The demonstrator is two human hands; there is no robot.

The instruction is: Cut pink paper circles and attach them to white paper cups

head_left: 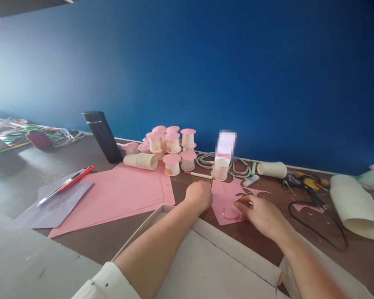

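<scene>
On the brown table lies a cut sheet of pink paper (222,195) with curved bites out of its right side. My left hand (199,196) rests at the sheet's left edge, its fingers curled; what they hold, if anything, is hidden. Over the sheet's lower right, my right hand (260,214) has thumb and fingers bent close together at a small pink paper piece, partly hidden. Beside it a pink disc (230,213) lies on the sheet. Just beyond stands an upside-down paper cup (220,170) with a lit phone (226,145) behind it.
Pink-topped cups (172,164) stand stacked at the back, near a row of nested cups (141,161) and a black flask (102,136). Left are large pink sheets (124,193) and a red cutter (76,179). A shallow white box (205,261) sits under my forearms; cables and cups lie right.
</scene>
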